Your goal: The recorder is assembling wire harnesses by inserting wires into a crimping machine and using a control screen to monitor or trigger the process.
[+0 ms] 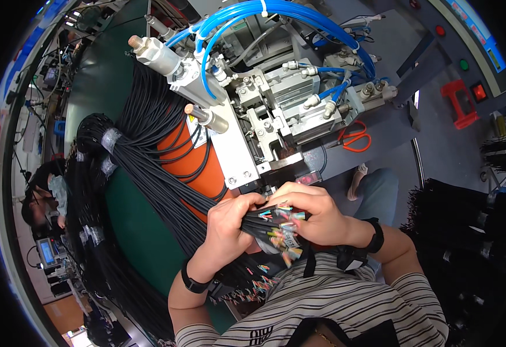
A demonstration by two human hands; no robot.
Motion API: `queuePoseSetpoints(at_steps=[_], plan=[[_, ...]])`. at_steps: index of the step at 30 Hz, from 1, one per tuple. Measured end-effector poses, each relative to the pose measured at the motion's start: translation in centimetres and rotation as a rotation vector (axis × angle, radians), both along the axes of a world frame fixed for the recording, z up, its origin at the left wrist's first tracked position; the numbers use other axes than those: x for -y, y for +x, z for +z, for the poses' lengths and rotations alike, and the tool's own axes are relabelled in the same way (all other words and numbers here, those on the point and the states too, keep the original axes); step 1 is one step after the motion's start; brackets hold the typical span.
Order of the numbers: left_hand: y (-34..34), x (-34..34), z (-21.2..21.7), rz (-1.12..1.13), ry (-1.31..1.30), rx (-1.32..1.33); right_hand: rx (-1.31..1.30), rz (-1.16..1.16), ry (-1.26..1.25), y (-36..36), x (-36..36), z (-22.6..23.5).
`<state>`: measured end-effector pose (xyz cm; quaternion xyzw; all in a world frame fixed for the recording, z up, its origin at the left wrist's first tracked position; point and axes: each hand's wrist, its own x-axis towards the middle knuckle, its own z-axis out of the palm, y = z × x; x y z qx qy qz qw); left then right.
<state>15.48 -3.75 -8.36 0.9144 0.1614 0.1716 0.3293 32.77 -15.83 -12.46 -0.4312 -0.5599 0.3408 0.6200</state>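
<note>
Close to my body, my left hand (228, 224) is closed round a bundle of black cables (258, 224). Stripped ends with thin coloured wires stick out of the bundle on the side towards my chest. My right hand (317, 215) grips the same bundle from the other side, its thumb by the coloured wires. Both sets of fingertips meet at the front edge of a metal pneumatic machine (235, 156); what lies exactly between them is hidden. More cut cable ends (258, 284) hang below my left wrist.
Blue air hoses (299, 8) arch over the machine. Long black cables (149, 173) run across an orange panel (186, 168) and green tabletop (134, 231). Orange-handled scissors (355, 139) lie to the right. Cable bundles (455, 225) hang far right. Another person (45, 194) works at the left.
</note>
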Motion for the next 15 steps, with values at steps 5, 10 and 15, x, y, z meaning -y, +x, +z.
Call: queuePoseSetpoints(at_steps=[5, 10, 15], plan=[[0.2, -0.3, 0.6, -0.088, -0.11, 0.137, -0.398, 0.033, -0.235, 0.4, 0.1, -1.5], [-0.5, 1.1, 0.4, 0.0, 0.122, 0.083, -0.599, 0.118, -0.334, -0.3, 0.3, -0.2], [0.5, 0.9, -0.1, 0.012, 0.096, 0.098, -0.512, 0.053, -0.213, -0.5, -0.1, -0.9]])
